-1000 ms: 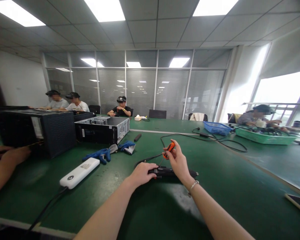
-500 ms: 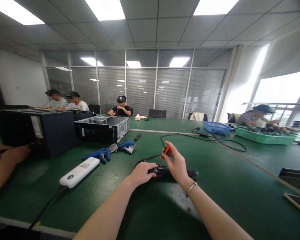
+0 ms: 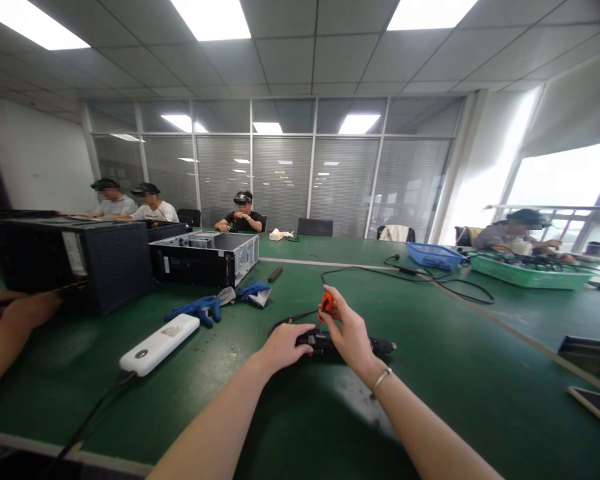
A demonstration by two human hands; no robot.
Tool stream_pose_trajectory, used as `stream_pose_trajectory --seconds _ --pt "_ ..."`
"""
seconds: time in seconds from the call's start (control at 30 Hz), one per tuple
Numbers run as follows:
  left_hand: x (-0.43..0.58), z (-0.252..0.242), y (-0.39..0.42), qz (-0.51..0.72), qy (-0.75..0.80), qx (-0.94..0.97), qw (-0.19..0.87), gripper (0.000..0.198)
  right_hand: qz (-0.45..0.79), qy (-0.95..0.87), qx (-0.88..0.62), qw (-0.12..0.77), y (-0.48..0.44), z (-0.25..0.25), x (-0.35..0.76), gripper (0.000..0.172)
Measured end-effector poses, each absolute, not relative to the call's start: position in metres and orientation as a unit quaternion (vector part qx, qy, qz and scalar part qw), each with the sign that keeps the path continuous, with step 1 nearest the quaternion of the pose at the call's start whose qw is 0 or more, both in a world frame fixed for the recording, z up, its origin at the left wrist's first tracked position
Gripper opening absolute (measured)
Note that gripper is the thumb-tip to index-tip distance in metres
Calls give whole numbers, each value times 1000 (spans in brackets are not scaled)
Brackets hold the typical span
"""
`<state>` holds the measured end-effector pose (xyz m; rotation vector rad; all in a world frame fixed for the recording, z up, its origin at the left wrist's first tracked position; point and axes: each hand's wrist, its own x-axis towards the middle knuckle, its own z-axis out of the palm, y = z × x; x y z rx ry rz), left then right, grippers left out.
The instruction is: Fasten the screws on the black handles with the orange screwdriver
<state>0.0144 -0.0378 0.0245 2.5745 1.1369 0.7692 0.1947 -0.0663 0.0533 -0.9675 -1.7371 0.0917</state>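
My left hand [image 3: 285, 347] is closed around the rear part of a black electric screwdriver [image 3: 323, 342] lying on the green table, its bit end pointing right. Between the fingertips of my right hand [image 3: 349, 330] is a small screwdriver with an orange and black handle [image 3: 326, 304]. Its thin shaft points down at the black body, close to my left fingertips; whether the tip sits in a screw is too small to tell. My right wrist and palm hang over the front half of the electric screwdriver and hide part of it.
A white power strip [image 3: 160, 344] and blue gloves [image 3: 200, 309] lie to the left, before black computer cases [image 3: 117, 263]. A co-worker's hands [image 3: 23, 312] are at the far left. Cable [image 3: 360, 268], a blue basket [image 3: 434, 256] and a green basket [image 3: 530, 272] are right.
My right hand has turned slightly and shifted a little left and down, so the orange handle stands more upright. The left hand stays on the electric screwdriver.
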Motion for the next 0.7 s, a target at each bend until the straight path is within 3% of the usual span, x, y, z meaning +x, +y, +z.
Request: stream_pose_trajectory --seconds 0.23,0.5,0.7 --pt "15 28 -40 252 394 877 114 52 -62 -730 -442 518 -70 52 195 49" --pt "14 28 -40 259 388 877 119 51 -3 -744 -410 528 -68 50 192 54" --pt "15 30 -41 254 381 881 119 51 -71 -732 -438 517 -71 50 195 47"
